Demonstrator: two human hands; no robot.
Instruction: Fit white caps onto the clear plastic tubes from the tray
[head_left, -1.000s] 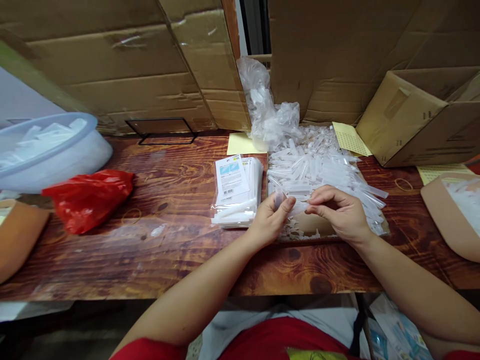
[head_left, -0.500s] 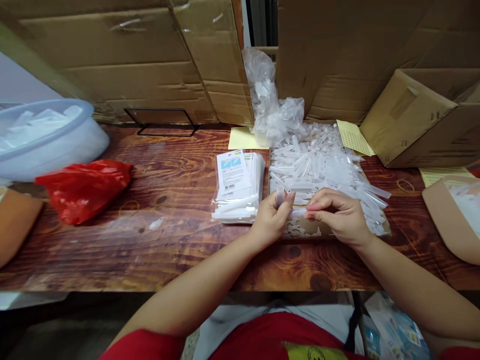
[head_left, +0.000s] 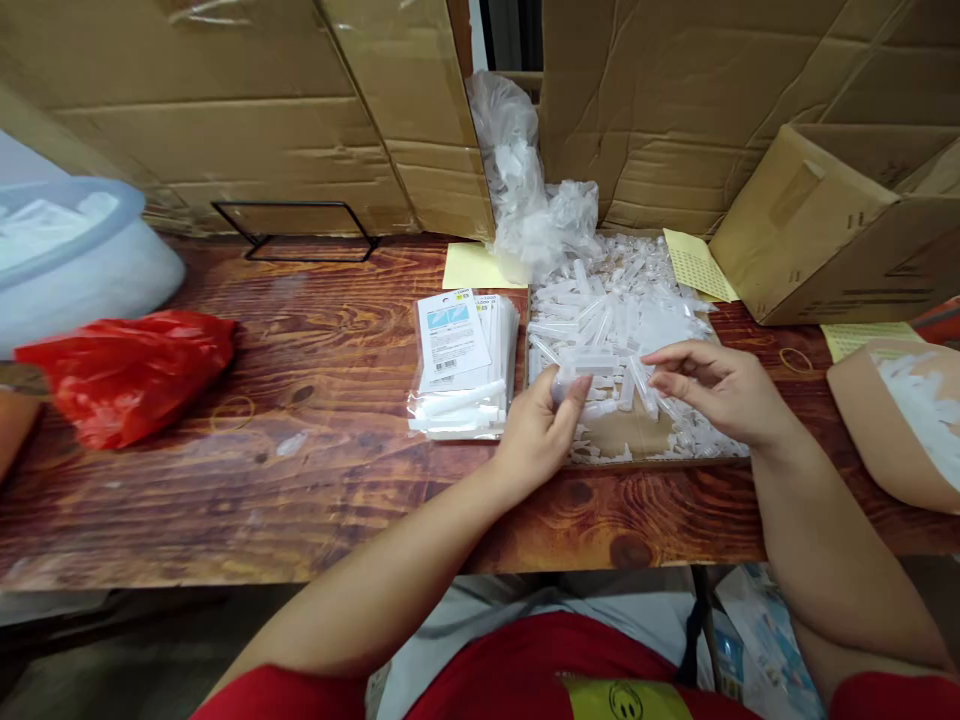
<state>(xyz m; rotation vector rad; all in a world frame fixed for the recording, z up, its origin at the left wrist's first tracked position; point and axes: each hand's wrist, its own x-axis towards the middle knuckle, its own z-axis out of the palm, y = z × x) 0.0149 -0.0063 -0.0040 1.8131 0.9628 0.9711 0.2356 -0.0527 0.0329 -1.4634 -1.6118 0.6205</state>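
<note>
My left hand (head_left: 538,425) is closed in a pinch on a small clear plastic tube (head_left: 564,382) at the near left edge of a pile of clear plastic tubes (head_left: 622,325). My right hand (head_left: 720,390) hovers over the near right part of that pile, fingers curled and pinching at the tubes; what it holds is too small to make out. The pile lies on a flat piece of cardboard (head_left: 622,440). A stack of clear packets with printed labels (head_left: 461,365) lies just left of my left hand.
A red plastic bag (head_left: 120,370) and a pale blue basin (head_left: 67,260) sit at the left. Crumpled clear bags (head_left: 532,210) lean against cardboard walls at the back. An open carton (head_left: 840,230) stands right; yellow sheets (head_left: 694,265) and rubber bands lie on the wooden table (head_left: 315,480).
My hands were together working one tube; now my right hand has moved right and away over the pile, while my left hand keeps its tube. The view shifted slightly.
</note>
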